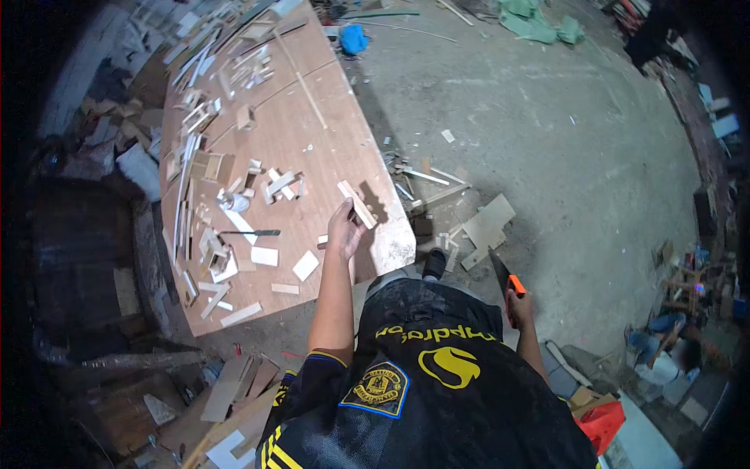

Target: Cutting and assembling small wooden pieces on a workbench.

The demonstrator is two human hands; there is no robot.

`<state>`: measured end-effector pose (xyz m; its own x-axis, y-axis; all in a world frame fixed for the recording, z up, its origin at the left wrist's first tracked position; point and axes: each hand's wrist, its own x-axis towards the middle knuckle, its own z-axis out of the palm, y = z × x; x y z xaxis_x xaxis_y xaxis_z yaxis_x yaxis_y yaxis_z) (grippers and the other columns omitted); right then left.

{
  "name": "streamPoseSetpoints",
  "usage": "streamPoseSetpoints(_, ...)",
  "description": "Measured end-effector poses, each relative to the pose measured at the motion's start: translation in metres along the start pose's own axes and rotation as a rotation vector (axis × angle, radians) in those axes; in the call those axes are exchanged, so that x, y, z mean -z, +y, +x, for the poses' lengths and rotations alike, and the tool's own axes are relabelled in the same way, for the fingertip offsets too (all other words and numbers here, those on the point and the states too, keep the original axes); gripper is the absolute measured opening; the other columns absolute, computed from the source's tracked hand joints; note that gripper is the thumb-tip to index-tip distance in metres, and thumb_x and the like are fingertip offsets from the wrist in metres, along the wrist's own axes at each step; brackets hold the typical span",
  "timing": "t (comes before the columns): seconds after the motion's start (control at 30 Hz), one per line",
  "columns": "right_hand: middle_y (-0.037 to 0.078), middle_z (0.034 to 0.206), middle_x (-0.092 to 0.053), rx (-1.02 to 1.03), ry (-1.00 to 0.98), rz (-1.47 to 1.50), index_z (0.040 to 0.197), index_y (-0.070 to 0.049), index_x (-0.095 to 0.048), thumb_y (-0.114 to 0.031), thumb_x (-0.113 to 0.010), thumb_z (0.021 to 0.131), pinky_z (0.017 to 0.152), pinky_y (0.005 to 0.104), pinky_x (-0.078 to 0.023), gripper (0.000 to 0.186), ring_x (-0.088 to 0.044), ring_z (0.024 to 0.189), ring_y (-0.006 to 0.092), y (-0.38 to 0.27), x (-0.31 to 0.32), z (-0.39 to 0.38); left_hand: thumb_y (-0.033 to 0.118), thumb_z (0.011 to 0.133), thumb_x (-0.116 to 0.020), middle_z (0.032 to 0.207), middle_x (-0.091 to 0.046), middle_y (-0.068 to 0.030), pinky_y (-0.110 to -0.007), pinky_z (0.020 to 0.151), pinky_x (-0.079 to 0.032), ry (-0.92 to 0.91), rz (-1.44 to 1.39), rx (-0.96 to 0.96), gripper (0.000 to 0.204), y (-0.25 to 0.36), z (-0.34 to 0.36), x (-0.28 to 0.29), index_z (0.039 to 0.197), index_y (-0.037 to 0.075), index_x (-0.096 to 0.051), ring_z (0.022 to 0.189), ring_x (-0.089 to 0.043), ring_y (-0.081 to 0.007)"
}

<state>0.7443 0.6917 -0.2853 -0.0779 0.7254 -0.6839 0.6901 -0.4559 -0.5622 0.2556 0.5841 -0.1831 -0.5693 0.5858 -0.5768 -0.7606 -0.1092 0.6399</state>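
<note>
My left hand (342, 229) is closed around a short pale wooden strip (357, 204), raised over the near right part of the wooden table (328, 160). Down at my right side, my right hand (521, 308) grips a hand saw (516, 284) by its orange and black handle. Its dark blade points forward, over the floor. Left of my left hand, a white rectangular piece (305, 266) and a small wooden strip (285, 288) lie on the tabletop. A dark-handled slim tool (267, 232) rests farther left, close to a whitish bottle (237, 203).
Small wood pieces and long strips crowd the table's left side. Offcuts and a broken board (490, 221) litter the floor right of the table. A blue bag (354, 39) lies beyond its far edge. Another person (664, 356) is low at the right.
</note>
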Motion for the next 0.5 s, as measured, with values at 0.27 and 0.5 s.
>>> streamPoseSetpoints(0.27,0.004,0.084,-0.064,0.033,0.028,0.001,0.109,0.0,-0.062,-0.02,-0.065,0.088,0.069,0.0317,-0.049,0.029,-0.06,0.076,0.0136,-0.031,0.0,0.013,0.014,0.093,-0.061,0.102,-0.064,-0.0098,-0.032,0.076,-0.053,0.253,0.796,-0.413,0.028,0.007,-0.013,0.05,0.116,-0.001,-0.054,0.09,-0.064,-0.018)
streamPoseSetpoints(0.5,0.003,0.087,-0.064,0.027,0.013,0.023,0.107,-0.001,-0.063,-0.018,-0.066,0.087,0.07,0.0323,-0.049,0.026,-0.06,0.079,0.0137,-0.005,-0.016,0.005,0.011,0.095,-0.041,0.106,-0.065,-0.0122,-0.033,0.068,-0.057,0.109,0.194,-0.203,0.032,0.024,-0.035,0.052,0.125,0.001,-0.048,0.082,-0.064,-0.0176)
